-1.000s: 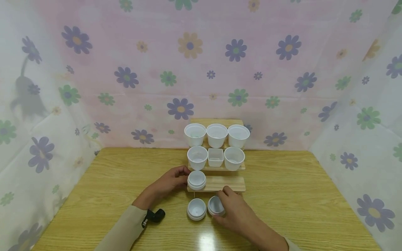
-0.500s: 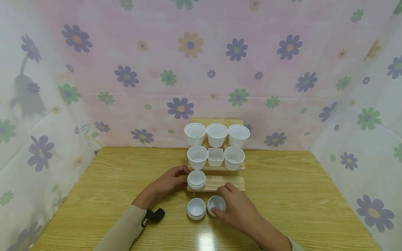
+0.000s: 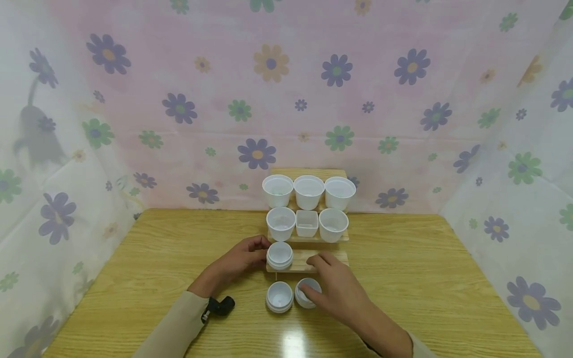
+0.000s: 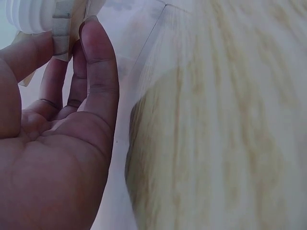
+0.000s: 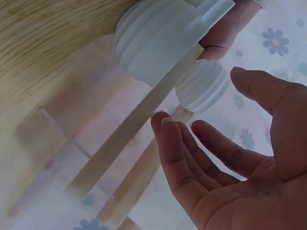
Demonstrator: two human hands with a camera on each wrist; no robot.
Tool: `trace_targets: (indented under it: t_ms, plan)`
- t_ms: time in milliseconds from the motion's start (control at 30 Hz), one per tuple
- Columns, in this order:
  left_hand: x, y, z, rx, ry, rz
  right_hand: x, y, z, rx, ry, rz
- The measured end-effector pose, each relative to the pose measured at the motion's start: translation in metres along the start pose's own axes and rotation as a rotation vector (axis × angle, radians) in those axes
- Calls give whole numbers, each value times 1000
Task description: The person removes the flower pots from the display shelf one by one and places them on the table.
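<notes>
Between the two hands in the head view stands a stepped wooden rack (image 3: 329, 258). The left hand (image 3: 239, 261) curls its fingers round a ribbed white jar (image 3: 280, 255) on the lowest step. The right hand (image 3: 333, 288) lies with relaxed fingers over a second white jar (image 3: 307, 293) on the tabletop (image 3: 425, 278), gripping nothing. A third white jar (image 3: 279, 297) sits just left of it, touching or nearly so. Beyond the fingers, the middle step carries two round white cups (image 3: 281, 223) with a square white cup (image 3: 307, 223) between them, and the top step three round ones (image 3: 308, 192); all look empty. Bare tabletop stretches wide to either side, out to a flowered curtain (image 3: 268, 99).

Left wrist view: the fingers (image 4: 98, 72) reach up against the ribbed jar (image 4: 31, 17) at the step's edge, with open wood grain to the right.

Right wrist view: the hand (image 5: 230, 163) is spread, fingers straight and apart from the ribbed wall of the nearest jar (image 5: 158, 38); the jar on the step (image 5: 201, 86) shows behind with left fingertips (image 5: 225, 33) on it.
</notes>
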State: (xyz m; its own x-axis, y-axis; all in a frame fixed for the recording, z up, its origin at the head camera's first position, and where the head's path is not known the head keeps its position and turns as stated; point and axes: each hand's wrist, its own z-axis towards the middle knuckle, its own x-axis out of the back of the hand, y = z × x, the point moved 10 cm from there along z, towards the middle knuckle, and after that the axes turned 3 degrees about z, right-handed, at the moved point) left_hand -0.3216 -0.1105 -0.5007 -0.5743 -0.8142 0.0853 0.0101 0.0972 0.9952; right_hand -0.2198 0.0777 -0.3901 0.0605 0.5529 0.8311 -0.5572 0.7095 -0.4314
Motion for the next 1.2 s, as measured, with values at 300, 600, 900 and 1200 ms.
trace_targets:
  t_ms: [300, 600, 900, 1200]
  plan:
    - [0, -1, 2, -14, -13, 13, 1, -6, 10, 20, 25, 40]
    - [-1, 1, 3, -23, -17, 20, -1, -9, 19, 41, 51, 74]
    - [-1, 1, 1, -25, -21, 16, -5, -15, 32, 19, 36, 156]
    - [-2, 1, -1, -15, -11, -8, -12, -16, 40, -46, 8, 148]
